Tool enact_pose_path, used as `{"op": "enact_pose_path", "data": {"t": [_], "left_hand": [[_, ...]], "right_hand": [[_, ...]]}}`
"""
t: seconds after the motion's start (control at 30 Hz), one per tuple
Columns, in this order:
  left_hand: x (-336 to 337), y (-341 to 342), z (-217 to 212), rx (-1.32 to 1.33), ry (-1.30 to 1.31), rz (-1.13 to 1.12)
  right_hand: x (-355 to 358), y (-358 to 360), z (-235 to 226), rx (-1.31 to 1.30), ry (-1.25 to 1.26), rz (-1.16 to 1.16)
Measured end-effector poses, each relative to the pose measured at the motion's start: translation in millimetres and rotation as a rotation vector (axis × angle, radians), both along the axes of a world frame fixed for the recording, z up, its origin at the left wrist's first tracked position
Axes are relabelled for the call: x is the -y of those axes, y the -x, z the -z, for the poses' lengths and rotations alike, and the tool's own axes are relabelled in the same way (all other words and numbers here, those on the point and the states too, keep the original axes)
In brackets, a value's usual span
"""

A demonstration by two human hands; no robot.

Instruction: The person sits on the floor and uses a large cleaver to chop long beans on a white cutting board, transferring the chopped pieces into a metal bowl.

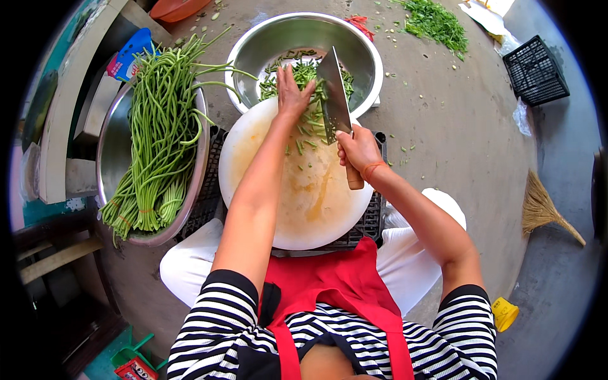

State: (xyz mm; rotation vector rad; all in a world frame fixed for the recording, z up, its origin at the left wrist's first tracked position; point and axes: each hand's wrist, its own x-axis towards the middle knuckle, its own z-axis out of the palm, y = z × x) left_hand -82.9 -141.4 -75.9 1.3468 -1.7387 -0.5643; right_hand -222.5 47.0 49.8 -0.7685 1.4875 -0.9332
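Note:
My right hand (358,152) grips the wooden handle of a cleaver (334,95). Its broad blade points away from me over the far edge of a round white chopping board (316,209). Beside the blade, my left hand (293,95) reaches over the same edge with its fingers stretched out. Cut green bean pieces (310,130) lie on the board between hand and blade. More pieces sit in a wide metal basin (244,63) just beyond the board. What lies under my left palm is hidden.
At my left, a large basin (107,152) holds bundled long green beans (158,139). The board rests on a black crate (373,221). Chopped greens (437,25) lie on the floor at far right, with a black plastic basket (535,69) and a straw broom (543,206) along the right.

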Motion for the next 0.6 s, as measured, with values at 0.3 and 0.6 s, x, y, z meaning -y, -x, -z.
{"op": "enact_pose_path", "data": {"t": [0.3, 0.6], "left_hand": [[-262, -73, -117, -0.201, -1.156, 0.851], [-485, -127, 59, 0.414, -1.86, 1.284]], "right_hand": [[14, 35, -56, -0.039, 0.147, 0.108], [8, 38, -64, 0.004, 0.109, 0.105]]}}
